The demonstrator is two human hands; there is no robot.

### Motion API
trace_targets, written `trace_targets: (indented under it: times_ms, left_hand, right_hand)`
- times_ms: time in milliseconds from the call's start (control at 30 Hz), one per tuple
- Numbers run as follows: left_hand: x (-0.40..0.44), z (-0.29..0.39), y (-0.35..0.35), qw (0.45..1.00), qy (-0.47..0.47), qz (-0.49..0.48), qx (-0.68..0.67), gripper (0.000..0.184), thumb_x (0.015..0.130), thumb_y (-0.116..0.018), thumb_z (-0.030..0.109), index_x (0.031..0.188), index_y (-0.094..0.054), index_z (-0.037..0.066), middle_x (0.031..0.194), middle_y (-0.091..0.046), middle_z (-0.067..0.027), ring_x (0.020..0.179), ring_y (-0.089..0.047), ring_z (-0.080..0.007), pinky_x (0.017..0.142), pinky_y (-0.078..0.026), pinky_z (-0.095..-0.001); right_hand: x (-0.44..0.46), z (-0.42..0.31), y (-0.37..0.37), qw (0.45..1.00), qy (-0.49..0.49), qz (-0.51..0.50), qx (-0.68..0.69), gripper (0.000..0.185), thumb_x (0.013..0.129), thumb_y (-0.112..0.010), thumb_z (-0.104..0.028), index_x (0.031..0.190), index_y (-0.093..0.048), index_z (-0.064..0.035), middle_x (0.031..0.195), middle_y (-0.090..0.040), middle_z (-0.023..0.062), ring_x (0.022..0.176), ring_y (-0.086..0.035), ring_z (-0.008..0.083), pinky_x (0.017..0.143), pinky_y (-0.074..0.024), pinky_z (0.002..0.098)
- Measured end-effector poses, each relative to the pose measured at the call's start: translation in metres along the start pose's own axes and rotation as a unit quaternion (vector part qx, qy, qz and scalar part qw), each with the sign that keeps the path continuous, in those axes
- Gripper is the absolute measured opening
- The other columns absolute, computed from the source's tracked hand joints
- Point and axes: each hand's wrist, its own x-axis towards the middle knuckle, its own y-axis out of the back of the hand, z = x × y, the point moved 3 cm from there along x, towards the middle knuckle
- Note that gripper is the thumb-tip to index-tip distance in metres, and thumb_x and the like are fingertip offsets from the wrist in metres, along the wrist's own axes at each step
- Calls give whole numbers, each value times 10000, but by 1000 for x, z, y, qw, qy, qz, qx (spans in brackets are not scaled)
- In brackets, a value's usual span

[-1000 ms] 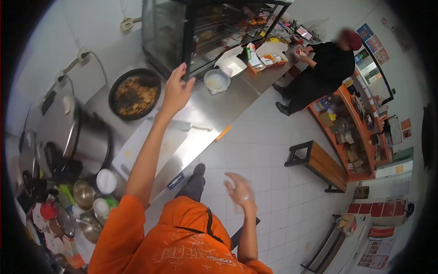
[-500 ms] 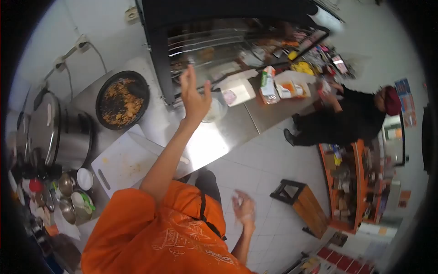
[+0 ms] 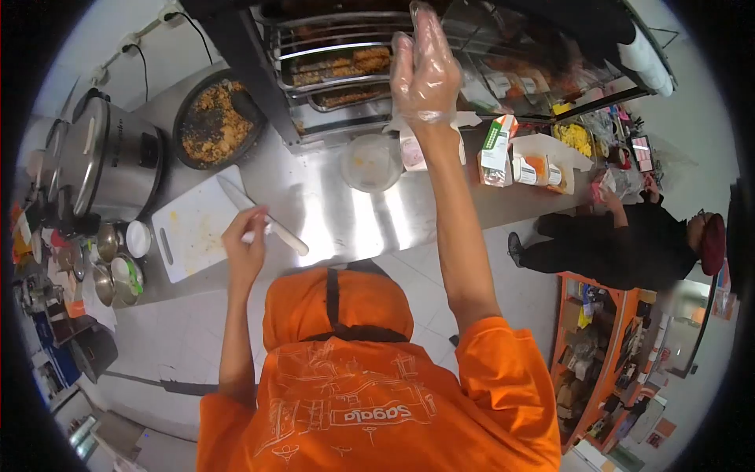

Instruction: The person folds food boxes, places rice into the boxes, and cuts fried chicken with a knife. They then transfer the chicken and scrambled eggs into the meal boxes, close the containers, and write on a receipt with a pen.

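Observation:
My right hand (image 3: 429,75), in a clear plastic glove, is raised before the glass-fronted cabinet (image 3: 271,94), fingers stretched up and thumb apart. Behind it, wire racks hold trays of browned crumbly food (image 3: 338,67). My left hand (image 3: 245,240) is bare and hovers over the edge of the white cutting board (image 3: 189,228), fingers pinched round a small pale bit I cannot make out. Close by it, a knife (image 3: 287,237) lies across the board's corner, its pale handle over the steel counter. A round translucent tub (image 3: 371,165) stands on the counter below the cabinet.
A black pan (image 3: 185,130) of crumbled food and a large steel cooker (image 3: 118,157) stand at left. Along the counter's right are a carton (image 3: 495,149) and an open box (image 3: 562,161). Another person (image 3: 621,236) in dark clothes works at the far right end.
My gloved right hand has risen from beside my body to the cabinet. My left hand has drawn back from the cabinet to the cutting board, its fingers closing. The view has turned.

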Motion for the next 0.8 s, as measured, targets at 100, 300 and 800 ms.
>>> trace_targets:
  times_ms: [100, 300, 800]
  left_hand:
    - [-68, -45, 22, 995, 94, 41, 18, 193, 973, -588, -22, 1130, -699, -18, 1021, -739, -110, 893, -724, -186, 781, -571, -296]
    - [-210, -51, 54, 953, 258, 144, 72, 193, 1022, -582, 68, 1155, -690, -22, 1069, -732, -126, 878, -722, -174, 775, -582, -299]
    - [-202, -35, 47, 943, 263, 193, 70, 208, 1008, -612, 77, 1181, -683, -14, 1086, -739, -129, 807, -711, -172, 713, -567, -291]
  right_hand:
    - [1, -3, 6, 994, -60, -78, -43, 530, 1066, -456, -196, 1461, -406, 154, 1505, -418, 351, 1435, -413, 438, 1225, -320, 457]
    - [15, 49, 23, 969, -186, -34, -162, 433, 948, -672, -163, 1295, -599, 85, 1196, -697, 256, 1090, -691, 383, 973, -531, 445]
    - [121, 213, -32, 829, -475, 36, 291, 414, 944, -685, -142, 1293, -601, 64, 1166, -697, 212, 1071, -689, 345, 941, -550, 426]
